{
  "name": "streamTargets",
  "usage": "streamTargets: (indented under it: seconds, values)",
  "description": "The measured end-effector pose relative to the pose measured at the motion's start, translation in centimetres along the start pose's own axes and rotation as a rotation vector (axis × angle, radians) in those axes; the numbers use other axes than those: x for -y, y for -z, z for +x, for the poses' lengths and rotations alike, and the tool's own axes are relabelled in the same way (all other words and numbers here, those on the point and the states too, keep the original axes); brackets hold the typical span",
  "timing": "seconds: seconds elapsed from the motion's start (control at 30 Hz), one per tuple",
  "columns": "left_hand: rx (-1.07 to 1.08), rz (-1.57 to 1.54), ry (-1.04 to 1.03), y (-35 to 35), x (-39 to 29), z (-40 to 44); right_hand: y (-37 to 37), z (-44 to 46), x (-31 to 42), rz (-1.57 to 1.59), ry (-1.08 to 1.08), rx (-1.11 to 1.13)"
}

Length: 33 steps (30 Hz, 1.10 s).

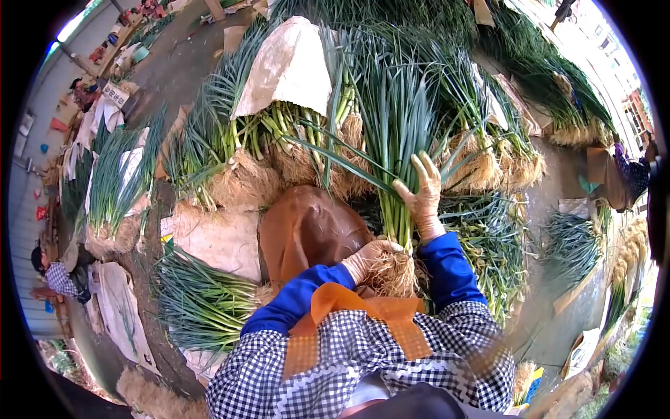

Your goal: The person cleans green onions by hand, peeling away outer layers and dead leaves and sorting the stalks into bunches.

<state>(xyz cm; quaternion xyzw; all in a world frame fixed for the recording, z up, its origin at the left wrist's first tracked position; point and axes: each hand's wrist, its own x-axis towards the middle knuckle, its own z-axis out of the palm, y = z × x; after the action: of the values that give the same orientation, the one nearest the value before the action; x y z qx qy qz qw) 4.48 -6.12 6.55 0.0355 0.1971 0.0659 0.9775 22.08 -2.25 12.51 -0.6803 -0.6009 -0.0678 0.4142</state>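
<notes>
A large bunch of green onions (398, 126) stands in front of me, leaves pointing away and pale roots toward my body. My left hand (370, 260) is closed around the bunch's lower end, just by the roots; some fingers are hidden. Against the right side of the stalks rests my right hand (423, 194), its fingers spread and its thumb over the leaves. Beneath my arms, a brown apron or sheet (307, 230) covers my lap. To its left lies a smaller pile of green onions (202, 300) on pale sacking (216, 241).
Rows of rooted green onion bundles (237, 174) lie ahead, one under a whitish sack (289, 66). Loose trimmed leaves (488, 244) heap up on my right. Another person (59, 276) sits at far left, and one (631, 171) at far right. More bundles (115, 188) lie left.
</notes>
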Motion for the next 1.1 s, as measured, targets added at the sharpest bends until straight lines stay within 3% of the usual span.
streamTargets:
  seconds: [0.03,0.1,0.23,0.3,0.37,0.43,0.47,0.53,0.57,0.6,0.63,0.67,0.73,0.8,0.87,0.97,1.03,1.1]
  values:
    - [0.007,0.005,-0.004,-0.1,-0.1,-0.2,1.5,1.4,0.8,0.013,0.096,0.072]
    - [0.022,0.012,-0.018,-0.1,-0.2,-0.3,2.2,3.0,1.1,-0.339,0.165,0.513]
    - [0.037,0.02,-0.016,-0.6,-0.5,-0.9,0.6,5.9,0.5,-0.463,0.274,0.818]
    - [0.049,0.002,-0.017,-1.0,-0.6,-1.6,0.6,8.0,-0.2,-0.48,0.34,0.73]
    - [0.056,-0.008,-0.015,-1.3,-0.7,-2.3,0.5,11.4,-1.6,-0.578,0.129,0.601]
    - [0.063,-0.02,-0.016,-1.6,-0.7,-2.6,1.2,13.6,-9.0,-0.132,0.085,0.123]
    - [0.063,-0.023,-0.018,-1.6,-0.6,-2.6,4.1,15.5,-8.7,-0.375,-0.077,0.159]
    - [0.076,-0.02,-0.012,-1.7,-0.7,-2.9,9.4,17.1,-14.3,-0.318,-0.097,-0.117]
    - [0.081,-0.02,-0.011,-1.7,-0.7,-2.9,13.2,17.6,-15.0,-0.438,-0.323,-0.124]
    - [0.085,-0.025,-0.009,-1.6,-0.7,-2.9,16.8,17.5,-18.5,-0.602,-0.222,-0.221]
    - [0.089,-0.025,-0.007,-1.6,-0.7,-2.8,21.4,16.2,-16.3,-0.935,0.033,0.119]
    - [0.091,-0.033,-0.005,-1.6,-0.7,-2.8,24.3,14.8,-15.2,-0.934,0.05,0.122]
    - [0.102,-0.043,-0.003,-1.4,-0.8,-2.8,26.6,10.6,-13.3,-0.478,-0.21,0.003]
    - [0.109,-0.056,0.009,-1.5,-0.7,-2.8,25.5,5.2,-10.5,0.429,-0.577,-0.174]
    - [0.106,-0.073,0.027,-1.6,-0.6,-2.7,21.9,-0.5,-7.3,1.04,-0.783,-0.281]
    - [0.093,-0.073,0.06,-1.8,0.1,-2.6,14.4,-6.6,-4.4,1.35,-0.977,-0.186]
    - [0.082,-0.075,0.075,-1.9,0.0,-2.7,9.2,-10.4,-3.9,1.341,-0.821,-0.033]
    - [0.072,-0.085,0.078,-2.1,0.3,-2.8,8.2,-10.6,0.2,1.172,-0.899,0.167]
